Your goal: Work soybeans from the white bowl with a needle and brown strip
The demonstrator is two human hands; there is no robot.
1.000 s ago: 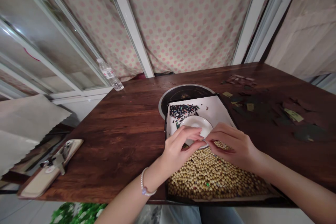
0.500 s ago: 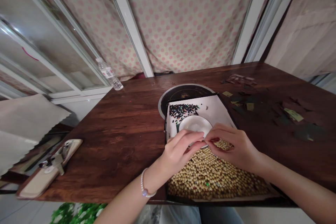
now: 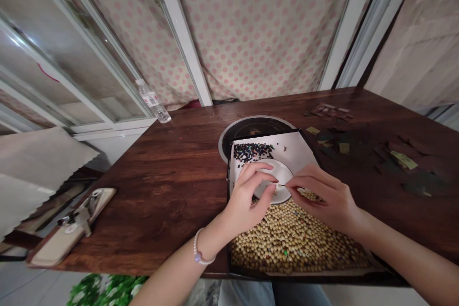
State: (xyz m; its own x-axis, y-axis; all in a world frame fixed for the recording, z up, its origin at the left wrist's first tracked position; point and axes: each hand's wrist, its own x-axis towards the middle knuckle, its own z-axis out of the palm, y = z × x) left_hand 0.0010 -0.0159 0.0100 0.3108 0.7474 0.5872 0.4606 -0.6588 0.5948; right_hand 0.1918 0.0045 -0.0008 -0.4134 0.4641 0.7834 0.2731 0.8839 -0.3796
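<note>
My right hand [image 3: 322, 196] is closed in a pinch on a thin dark pin or wire [image 3: 283, 185], with a small pale bead [image 3: 279, 185] at its end. My left hand [image 3: 251, 191] faces it from the other side, thumb and fingers apart around a small gap. Both hands are over a white bowl [image 3: 283, 172] with a dark rim. The bowl rests in a shallow black-edged tray [image 3: 301, 141]. Pale round beads [image 3: 279, 239] fill the near part of the tray, and small black and coloured beads [image 3: 251, 151] lie at its far left.
Behind the tray is a round dark plate [image 3: 229, 129] set on the wooden table [image 3: 172, 191]. Dark and yellowish scraps [image 3: 401, 160] lie at the right. A phone [image 3: 53, 248] with keys [image 3: 82, 220] is at the left edge. A plastic bottle [image 3: 154, 100] stands at the back left.
My hands have moved apart from where their fingertips met over the bowl. The left fingers have opened, and the thin pin with its bead now shows at my right fingertips.
</note>
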